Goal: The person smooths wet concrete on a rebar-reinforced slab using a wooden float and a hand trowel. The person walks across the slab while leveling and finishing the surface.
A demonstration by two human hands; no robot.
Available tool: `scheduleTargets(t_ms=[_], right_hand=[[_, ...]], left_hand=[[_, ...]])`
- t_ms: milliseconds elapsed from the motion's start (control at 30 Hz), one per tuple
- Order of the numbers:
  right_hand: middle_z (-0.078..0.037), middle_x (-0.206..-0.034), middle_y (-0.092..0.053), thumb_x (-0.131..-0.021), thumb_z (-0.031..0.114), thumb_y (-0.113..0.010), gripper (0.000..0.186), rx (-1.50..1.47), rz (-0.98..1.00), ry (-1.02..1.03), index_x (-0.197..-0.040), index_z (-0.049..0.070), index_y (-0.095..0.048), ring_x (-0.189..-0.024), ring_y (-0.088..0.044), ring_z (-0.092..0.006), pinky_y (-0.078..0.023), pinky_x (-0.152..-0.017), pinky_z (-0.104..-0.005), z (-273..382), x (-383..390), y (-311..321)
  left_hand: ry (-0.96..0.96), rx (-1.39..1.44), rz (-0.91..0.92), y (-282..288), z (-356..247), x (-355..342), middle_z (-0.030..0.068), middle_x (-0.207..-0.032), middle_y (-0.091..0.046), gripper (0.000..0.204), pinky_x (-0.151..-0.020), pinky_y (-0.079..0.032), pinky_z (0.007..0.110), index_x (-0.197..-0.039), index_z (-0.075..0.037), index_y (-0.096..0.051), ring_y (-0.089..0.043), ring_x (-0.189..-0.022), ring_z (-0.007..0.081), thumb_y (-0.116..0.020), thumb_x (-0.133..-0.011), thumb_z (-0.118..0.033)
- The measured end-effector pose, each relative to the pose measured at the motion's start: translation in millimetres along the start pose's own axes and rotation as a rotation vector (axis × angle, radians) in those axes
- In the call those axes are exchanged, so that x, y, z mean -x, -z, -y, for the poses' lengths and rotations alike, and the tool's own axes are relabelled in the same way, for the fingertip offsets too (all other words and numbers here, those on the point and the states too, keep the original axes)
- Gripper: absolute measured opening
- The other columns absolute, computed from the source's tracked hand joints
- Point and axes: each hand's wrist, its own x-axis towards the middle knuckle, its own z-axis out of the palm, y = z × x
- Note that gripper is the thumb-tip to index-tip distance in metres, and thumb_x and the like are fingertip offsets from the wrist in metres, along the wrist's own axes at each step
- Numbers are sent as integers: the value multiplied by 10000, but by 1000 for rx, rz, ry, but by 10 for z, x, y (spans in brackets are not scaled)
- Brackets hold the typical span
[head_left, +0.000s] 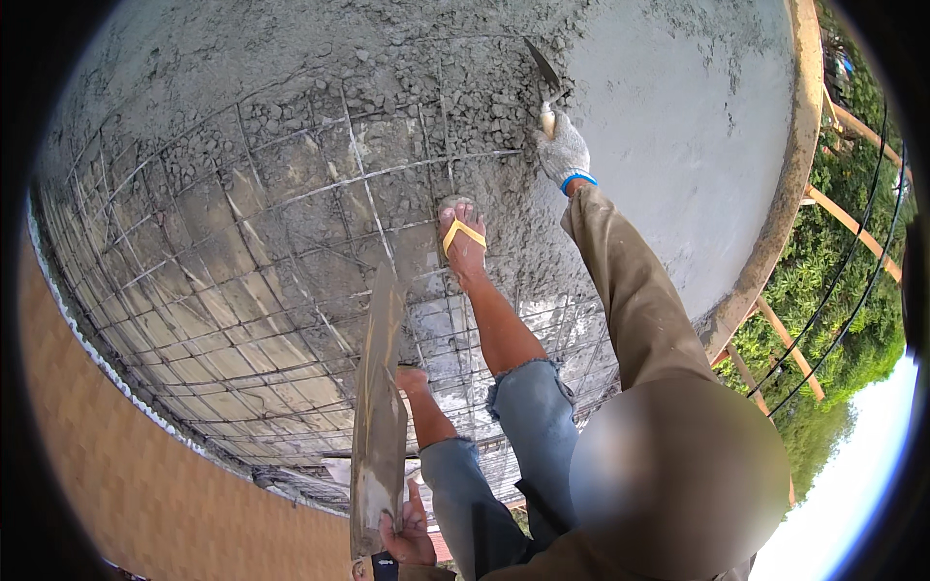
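In my right hand point(564, 153), which wears a pale knit glove with a blue cuff, is a pointed trowel point(545, 68), gripped by its light handle. Its blade lies over rough, lumpy wet concrete point(494, 92), beside the smoothed grey concrete point(678, 145). My left hand point(412, 533), bare, is low in the view and holds the near end of a long, flat, grey-smeared board point(380, 407). The board's far end reaches over the steel bar mesh point(281, 261). Part of the left fingers is hidden behind the board.
My foot in a yellow-strapped sandal point(463, 232) stands among the bars; the other foot point(412, 378) is partly behind the board. A raised edge point(804, 126) bounds the concrete at right, with wooden poles point(852, 228) and black cables point(857, 242) beyond. Orange-brown tiles point(126, 436) lie at left.
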Motion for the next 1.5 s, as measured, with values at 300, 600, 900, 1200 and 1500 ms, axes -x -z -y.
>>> scheduleTargets(t_ms=[300, 600, 900, 1200, 1500], right_hand=[[-197, -1061, -679, -886, 355, -664, 432, -111, -44, 269, -1240, 129, -566, -1011, -646, -404, -504, -840, -516, 797, 458, -488], [-201, -1048, -685, -883, 311, -674, 309, 53, 170, 389, -1108, 116, -590, -1018, -644, -418, -509, -827, -507, 1843, -77, -691], [-222, -984, -677, -859, 293, -688, 316, -252, -218, -62, -1079, 96, -575, -921, -648, -453, -504, -789, -541, 1409, 6, -659], [-241, -1076, -678, -850, 268, -685, 428, -336, -404, -141, -1221, 83, -577, -1013, -643, -432, -505, -849, -514, 446, -109, -165], [-214, -1024, -683, -876, 280, -647, 321, -111, 62, -12, -1128, 95, -574, -1006, -639, -425, -497, -844, -526, 99, 382, -58]], left_hand=[[99, -62, -57, 721, 141, -253, 68, -979, -714, 427, -645, -476, 288, -1200, -117, -609, -640, -751, 161, -589, -949, -462], [-6, 103, -68, 1426, 498, -493, 206, -1310, -585, 491, -822, -484, 372, -1360, -79, -543, -596, -1028, 270, -449, -1021, -421], [77, 76, 138, 1674, 677, -749, 223, -1470, -466, 468, -1018, -462, 429, -1456, -100, -443, -517, -1252, 326, -386, -1055, -335], [406, 495, 533, 594, 208, -304, 259, -1395, -521, 478, -1049, -430, 483, -1340, -83, -563, -521, -1228, 375, -468, -1019, -424], [-14, -208, -197, -550, -36, 178, 64, -1159, -684, 532, -635, -392, 207, -1305, -111, -580, -561, -755, 117, -505, -958, -507]])
